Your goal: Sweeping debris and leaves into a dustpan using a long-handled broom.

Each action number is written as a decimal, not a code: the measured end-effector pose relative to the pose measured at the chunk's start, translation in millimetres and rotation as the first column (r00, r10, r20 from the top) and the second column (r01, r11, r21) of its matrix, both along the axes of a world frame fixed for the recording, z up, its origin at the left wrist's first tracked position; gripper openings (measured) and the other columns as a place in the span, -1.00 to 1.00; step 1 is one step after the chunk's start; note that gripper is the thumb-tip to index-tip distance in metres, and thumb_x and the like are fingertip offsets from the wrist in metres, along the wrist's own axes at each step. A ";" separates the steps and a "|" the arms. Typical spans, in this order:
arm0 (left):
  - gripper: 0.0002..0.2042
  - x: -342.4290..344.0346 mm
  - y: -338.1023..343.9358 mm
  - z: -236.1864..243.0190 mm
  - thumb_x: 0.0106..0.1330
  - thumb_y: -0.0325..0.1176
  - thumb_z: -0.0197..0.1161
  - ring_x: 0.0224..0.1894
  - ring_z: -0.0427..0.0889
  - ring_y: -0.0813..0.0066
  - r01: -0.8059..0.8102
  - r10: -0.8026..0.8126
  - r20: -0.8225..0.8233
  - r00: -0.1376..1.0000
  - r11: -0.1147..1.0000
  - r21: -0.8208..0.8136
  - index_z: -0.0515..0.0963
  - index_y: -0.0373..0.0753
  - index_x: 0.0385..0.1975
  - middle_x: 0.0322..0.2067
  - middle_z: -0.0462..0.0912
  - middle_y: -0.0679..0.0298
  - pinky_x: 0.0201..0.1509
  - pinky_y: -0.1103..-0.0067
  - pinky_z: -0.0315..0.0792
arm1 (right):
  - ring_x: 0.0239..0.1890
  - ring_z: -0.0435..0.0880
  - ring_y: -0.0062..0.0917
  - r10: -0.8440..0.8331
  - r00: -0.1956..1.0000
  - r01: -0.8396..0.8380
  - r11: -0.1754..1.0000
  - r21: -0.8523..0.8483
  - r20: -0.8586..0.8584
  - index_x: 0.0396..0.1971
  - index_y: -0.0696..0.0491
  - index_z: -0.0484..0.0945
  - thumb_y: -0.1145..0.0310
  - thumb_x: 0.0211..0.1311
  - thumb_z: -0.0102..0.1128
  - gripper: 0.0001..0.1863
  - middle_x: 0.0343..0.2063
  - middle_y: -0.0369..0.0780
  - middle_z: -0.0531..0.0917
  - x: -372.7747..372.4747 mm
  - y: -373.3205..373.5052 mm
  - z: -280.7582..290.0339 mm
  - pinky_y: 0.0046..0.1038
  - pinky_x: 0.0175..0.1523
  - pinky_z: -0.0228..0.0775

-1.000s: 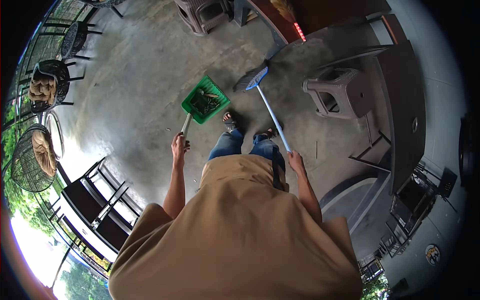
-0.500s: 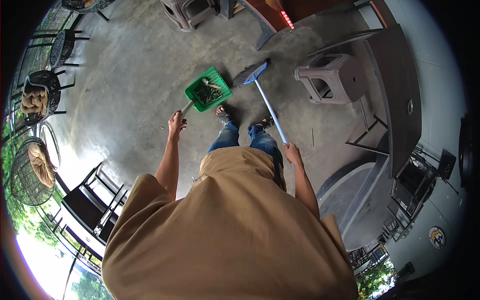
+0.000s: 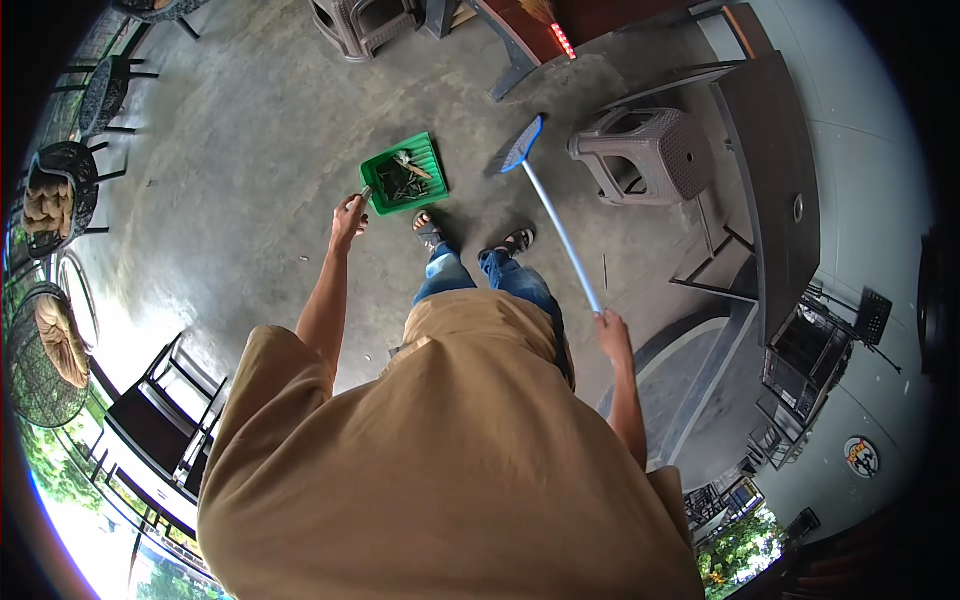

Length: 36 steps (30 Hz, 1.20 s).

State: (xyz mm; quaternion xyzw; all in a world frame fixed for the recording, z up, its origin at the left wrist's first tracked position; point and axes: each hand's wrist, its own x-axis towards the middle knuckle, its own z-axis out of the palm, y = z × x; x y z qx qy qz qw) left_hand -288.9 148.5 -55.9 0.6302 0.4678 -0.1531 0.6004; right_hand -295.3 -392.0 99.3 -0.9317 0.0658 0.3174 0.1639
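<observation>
A green dustpan (image 3: 432, 172) with dark scraps and pale bits of litter inside is just beyond my sandalled feet. My left hand (image 3: 349, 218) is closed on its handle, mostly hidden by the fingers. Out to the right, my right hand (image 3: 612, 332) grips the pale blue pole of a broom (image 3: 562, 236). The broom's blue head (image 3: 523, 140), with dark bristles, is to the right of the dustpan, apart from it, over the concrete floor (image 3: 230, 170).
A brown plastic stool (image 3: 680, 160) and a dark desk (image 3: 785, 230) stand on the right, another stool (image 3: 365, 22) at the top beside a table with a feather duster (image 3: 562, 40). Wicker chairs (image 3: 60, 200) line the left; black chairs (image 3: 150, 420) are at lower left.
The broom head has shifted right, away from the dustpan, and my right hand has moved rightward. My left hand is higher in the view, with the dustpan's handle foreshortened and its tray less slanted.
</observation>
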 end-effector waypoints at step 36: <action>-0.48 61.6 -35.5 -20.9 -0.05 0.01 0.01 -0.58 0.55 0.39 0.219 -0.212 -0.100 0.972 0.973 0.068 0.35 -0.20 -0.12 -0.52 0.53 0.16 -0.61 0.52 0.42 | -0.38 0.47 -0.07 0.326 0.945 -0.319 0.930 -0.184 0.009 -0.37 0.15 0.36 0.34 0.10 -0.10 -0.81 -0.51 0.02 0.51 78.3 115.0 8.1 -0.20 -0.35 0.30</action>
